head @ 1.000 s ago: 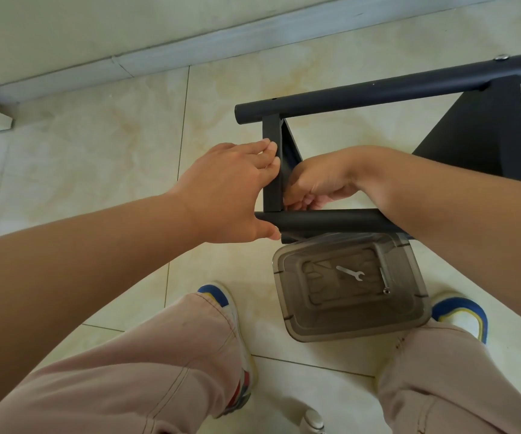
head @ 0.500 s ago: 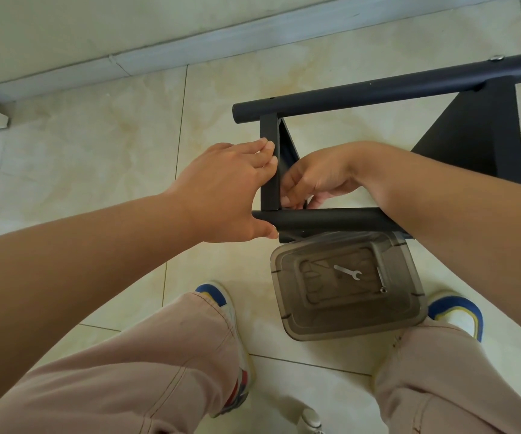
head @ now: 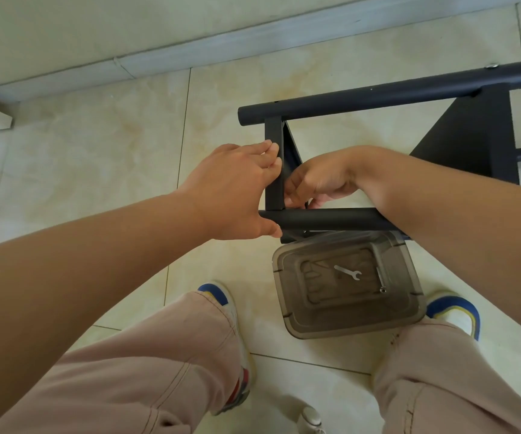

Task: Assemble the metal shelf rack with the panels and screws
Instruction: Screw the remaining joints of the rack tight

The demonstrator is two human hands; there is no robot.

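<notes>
The black metal shelf rack (head: 378,95) lies on its side on the tiled floor. My left hand (head: 234,195) grips the end of its near tube (head: 331,218), thumb under the tube and fingers on the end panel (head: 274,164). My right hand (head: 318,180) is tucked inside the frame against the same panel, fingers pinched at the corner by the tube; what they hold is hidden. A second black panel (head: 472,136) sits further right along the rack. A screw head (head: 492,66) shows on the far tube.
A clear grey plastic box (head: 351,321) stands on the floor just below the near tube, holding a small silver wrench (head: 348,272) and a screw (head: 383,289). My knees and two shoes (head: 221,296) flank it. A wall baseboard (head: 159,54) runs along the far side.
My right hand has shifted slightly at the panel corner, fingers curling lower toward the tube. The left hand keeps its grip.
</notes>
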